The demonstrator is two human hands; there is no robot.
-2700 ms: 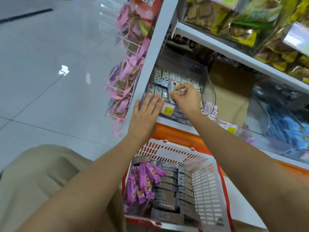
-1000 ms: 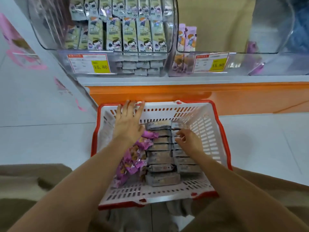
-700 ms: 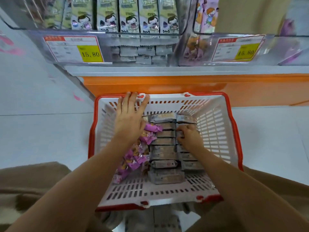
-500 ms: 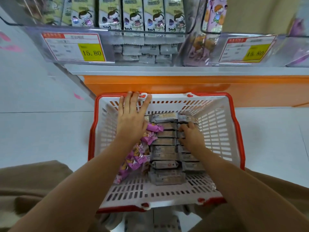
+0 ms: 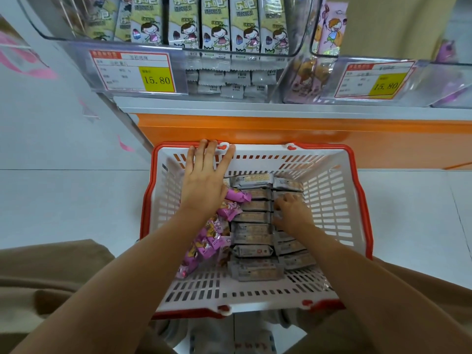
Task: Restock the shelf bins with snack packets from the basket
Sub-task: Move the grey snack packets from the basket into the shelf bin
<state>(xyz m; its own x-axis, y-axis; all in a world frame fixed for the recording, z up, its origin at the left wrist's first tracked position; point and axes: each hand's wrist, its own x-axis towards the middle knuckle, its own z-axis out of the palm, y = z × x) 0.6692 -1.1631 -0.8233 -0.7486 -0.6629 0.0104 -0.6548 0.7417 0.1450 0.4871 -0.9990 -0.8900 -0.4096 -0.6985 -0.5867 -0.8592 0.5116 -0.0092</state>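
Pale floor tiles (image 5: 63,200) carry the white, red-rimmed basket (image 5: 329,195) below the clear shelf bin (image 5: 184,54). The left hand (image 5: 204,185) lies flat, fingers straight, on its far wall above the pink packets (image 5: 207,238); the right hand (image 5: 293,213) pinches one of the grey packets (image 5: 252,231) stacked inside, fingers curled.

Bright, even overhead light, soft faint shadows, glare on clear bins (image 5: 297,34), fisheye bend at edges, corners sl. blurry

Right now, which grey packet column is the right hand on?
The right column of grey packets, nearest the basket's right wall; the right hand rests on it. The other column, beside the pink packets, is untouched.
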